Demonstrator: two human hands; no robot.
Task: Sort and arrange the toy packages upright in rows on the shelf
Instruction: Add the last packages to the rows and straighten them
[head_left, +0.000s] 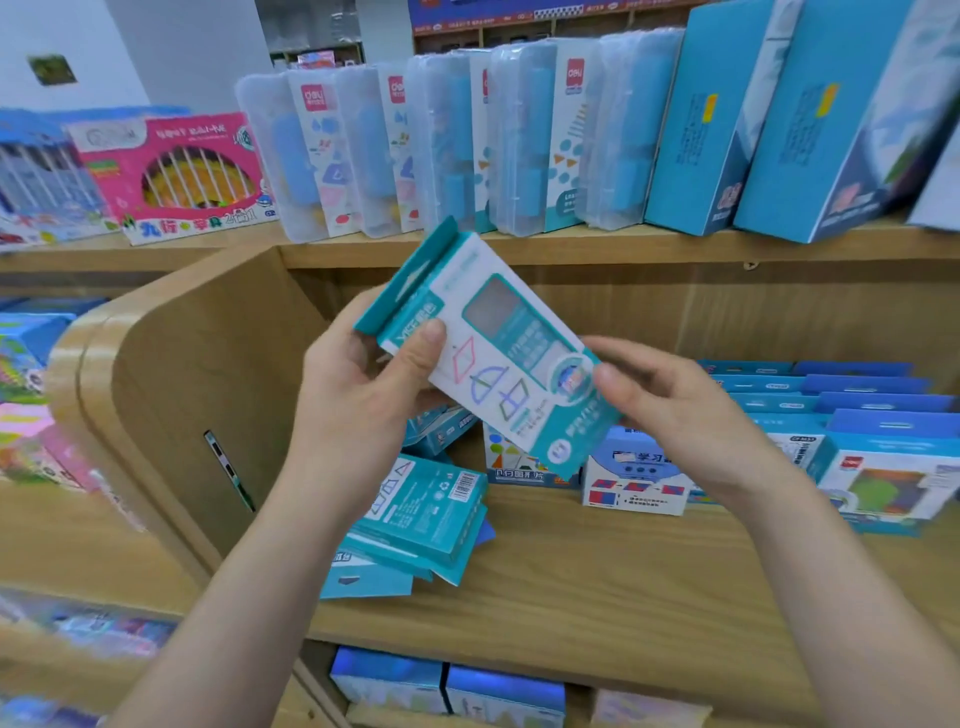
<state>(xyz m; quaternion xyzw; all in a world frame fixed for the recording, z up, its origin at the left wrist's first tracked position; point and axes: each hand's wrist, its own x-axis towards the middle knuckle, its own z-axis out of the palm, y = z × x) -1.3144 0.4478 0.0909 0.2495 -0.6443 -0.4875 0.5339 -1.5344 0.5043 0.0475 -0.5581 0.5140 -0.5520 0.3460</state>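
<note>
One teal-and-white package (498, 353) is held in the air by both hands, in front of the middle shelf (597, 571) and above it, touching nothing on the board. Its long axis runs diagonally: the teal hang-tab end points up-left toward the upper shelf edge, and the other end points down-right. The printed front, with a grey window and pink, blue and green line shapes, faces the camera. The package is tilted, not upright.

Left hand (358, 395) grips the upper-left part: the thumb (415, 358) is pressed flat on the front face, and the fingers are curled behind and out of sight. Right hand (675, 410) pinches the lower-right end, with its thumb (618, 384) on the front beside a round sticker and its fingers wrapped along the right edge and back. Both hands are clamped on the same package.

Below the left hand a loose pile of teal packages (421, 514) lies flat and skewed on the shelf. A white-and-blue box (636, 478) stands further right, next to rows of blue-topped boxes (831, 400) standing upright. On the upper shelf, clear plastic cases (452, 140) lean in a row, with tall blue boxes (696, 130) to their right and a pink package (176, 171) to their left. A curved wooden side panel (208, 374) closes the shelf on the left.
</note>
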